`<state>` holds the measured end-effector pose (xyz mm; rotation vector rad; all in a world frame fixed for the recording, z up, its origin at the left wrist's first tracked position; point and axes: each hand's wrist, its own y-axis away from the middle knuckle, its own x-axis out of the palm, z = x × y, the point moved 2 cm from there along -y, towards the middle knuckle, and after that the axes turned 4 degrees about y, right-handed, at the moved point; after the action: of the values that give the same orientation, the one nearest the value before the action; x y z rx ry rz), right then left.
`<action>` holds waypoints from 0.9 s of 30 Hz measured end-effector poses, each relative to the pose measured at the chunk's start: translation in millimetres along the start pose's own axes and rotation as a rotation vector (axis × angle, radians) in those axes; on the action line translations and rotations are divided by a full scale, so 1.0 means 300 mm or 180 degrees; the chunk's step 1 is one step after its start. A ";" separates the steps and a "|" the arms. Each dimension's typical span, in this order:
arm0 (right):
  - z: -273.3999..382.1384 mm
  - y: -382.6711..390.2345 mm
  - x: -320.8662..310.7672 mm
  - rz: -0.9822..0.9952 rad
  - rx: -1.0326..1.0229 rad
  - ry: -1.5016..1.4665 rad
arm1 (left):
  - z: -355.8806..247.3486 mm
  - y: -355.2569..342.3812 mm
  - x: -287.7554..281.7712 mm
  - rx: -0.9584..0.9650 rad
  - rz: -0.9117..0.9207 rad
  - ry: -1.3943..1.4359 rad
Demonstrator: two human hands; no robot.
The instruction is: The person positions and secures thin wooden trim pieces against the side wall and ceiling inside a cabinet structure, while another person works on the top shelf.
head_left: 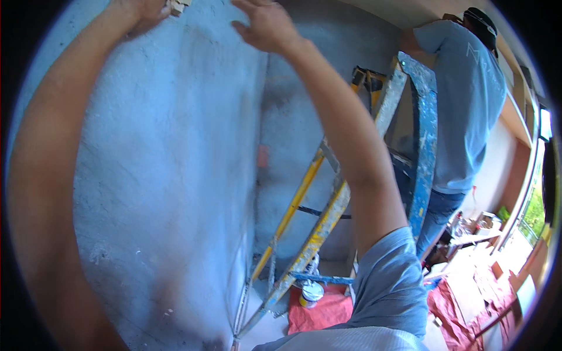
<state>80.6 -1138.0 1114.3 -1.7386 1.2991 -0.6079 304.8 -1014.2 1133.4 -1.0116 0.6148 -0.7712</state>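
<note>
Both my arms reach up before a grey-blue plastered wall (164,152). My left hand (140,13) is at the top edge, partly cut off, its fingers closed on a small pale wooden block (178,7). The block is cropped by the frame, so its full shape is hidden. To the right of it, my right hand (266,24) is raised by the wall with its thumb and fingers apart and nothing in it. Whether its fingertips touch the wall I cannot tell.
A paint-spattered yellow and blue stepladder (422,117) stands right of my right arm. Beyond it, a person in a grey-blue shirt (468,105) stands high up. A white bucket (311,292) rests by a red cloth (322,316). Boards and red sheeting (453,304) lie at lower right.
</note>
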 end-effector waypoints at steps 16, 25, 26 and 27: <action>-0.452 0.679 -0.387 0.2733 -0.0309 0.2114 | 0.036 0.011 0.070 -0.0437 -0.0096 -0.0549; -0.485 0.727 -0.485 0.1556 0.0099 0.2063 | -0.159 -0.013 -0.071 -0.0234 0.0371 -0.1337; -0.471 0.726 -0.474 0.1522 0.0082 0.1913 | -0.148 -0.010 -0.073 -0.0275 0.0400 -0.1414; -0.474 0.735 -0.452 0.1250 0.0048 0.1770 | -0.143 -0.006 -0.069 -0.0315 0.0419 -0.1463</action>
<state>-191.1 -1080.1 1013.8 -1.2826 1.9502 -0.8976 259.6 -1019.8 1119.5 -1.1797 0.3186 -0.3742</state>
